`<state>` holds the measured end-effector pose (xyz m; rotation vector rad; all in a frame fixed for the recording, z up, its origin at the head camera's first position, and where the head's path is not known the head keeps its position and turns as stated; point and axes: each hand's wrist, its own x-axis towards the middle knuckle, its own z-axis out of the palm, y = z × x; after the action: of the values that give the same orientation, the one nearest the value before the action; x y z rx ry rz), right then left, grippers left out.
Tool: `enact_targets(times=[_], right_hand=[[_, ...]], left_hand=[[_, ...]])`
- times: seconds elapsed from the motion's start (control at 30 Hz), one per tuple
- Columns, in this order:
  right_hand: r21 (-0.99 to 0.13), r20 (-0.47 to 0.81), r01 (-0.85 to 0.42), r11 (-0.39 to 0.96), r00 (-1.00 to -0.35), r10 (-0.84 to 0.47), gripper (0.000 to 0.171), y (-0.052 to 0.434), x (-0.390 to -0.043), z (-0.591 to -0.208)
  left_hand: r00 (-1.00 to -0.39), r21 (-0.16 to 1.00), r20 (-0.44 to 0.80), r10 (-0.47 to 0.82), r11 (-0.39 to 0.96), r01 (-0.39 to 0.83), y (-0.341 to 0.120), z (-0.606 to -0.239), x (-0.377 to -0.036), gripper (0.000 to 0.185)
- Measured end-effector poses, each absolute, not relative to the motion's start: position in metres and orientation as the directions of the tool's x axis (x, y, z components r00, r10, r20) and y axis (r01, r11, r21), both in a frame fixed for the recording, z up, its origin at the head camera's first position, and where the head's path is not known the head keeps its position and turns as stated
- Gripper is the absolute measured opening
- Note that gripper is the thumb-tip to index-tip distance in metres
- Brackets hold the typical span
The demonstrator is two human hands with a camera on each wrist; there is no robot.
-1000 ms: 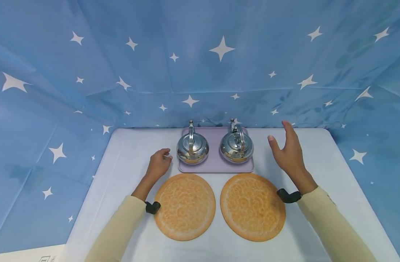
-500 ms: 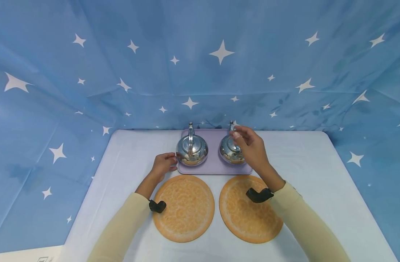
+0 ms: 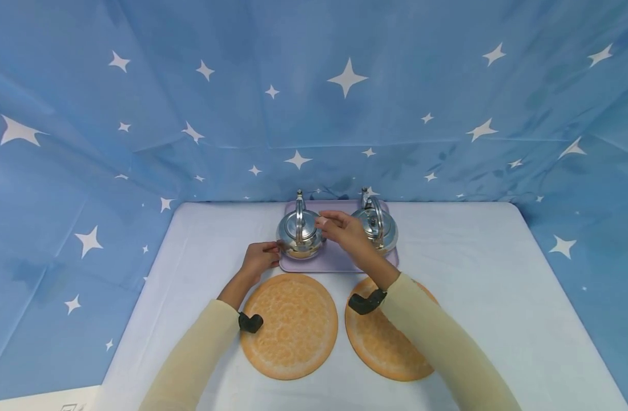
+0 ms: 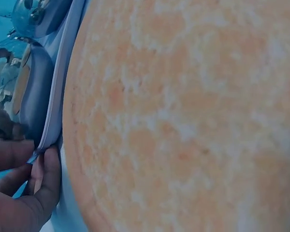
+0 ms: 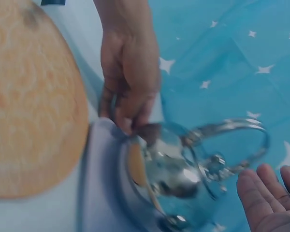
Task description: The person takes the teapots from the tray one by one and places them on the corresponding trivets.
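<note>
A: Blue cloth with white stars [image 3: 345,74] hangs all round, and a pale tablecloth [image 3: 499,297] covers the table. What sits on it?

B: Largest first: two round orange mats, the left mat [image 3: 289,326] at about six o'clock and the right mat [image 3: 386,342] at five. Behind them, at twelve, a lilac tray [image 3: 339,261] carries two steel kettles, the left kettle [image 3: 300,231] and the right kettle [image 3: 378,225], just beside each other.

A: And the hands?

B: The left hand [image 3: 260,257] is at the tray's near-left corner, at nine o'clock from the left kettle; the left wrist view shows its fingers [image 4: 46,174] pinching the tray's edge. The right hand [image 3: 342,228] reaches between the kettles toward the left kettle, fingers loose and straight, gripping nothing; in the right wrist view its palm [image 5: 268,198] sits just beside the arched handle [image 5: 232,126].

A: Which step is this, then?

B: I'd judge the reach for the left kettle, with the tray steadied. Closing round that handle would call for coming over its top.
</note>
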<state>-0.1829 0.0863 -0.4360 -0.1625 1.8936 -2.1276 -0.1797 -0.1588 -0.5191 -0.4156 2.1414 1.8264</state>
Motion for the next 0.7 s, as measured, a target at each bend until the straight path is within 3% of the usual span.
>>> enact_targets(times=[0.4,0.7], right_hand=[[-0.953,-0.213,0.271,-0.139,-0.919,-0.332,0.045,0.05,-0.191,-0.445],[-0.952,-0.254,0.294,-0.082,-0.914,-0.317,0.041,0.044,-0.195,-0.442]], left_hand=[[-0.92,0.896,-0.388,-0.06,0.209,-0.391,-0.155,-0.525,-0.181,0.038],[-0.934,0.902,-0.346,-0.09,0.244,-0.357,-0.152,-0.527,-0.18,0.045]])
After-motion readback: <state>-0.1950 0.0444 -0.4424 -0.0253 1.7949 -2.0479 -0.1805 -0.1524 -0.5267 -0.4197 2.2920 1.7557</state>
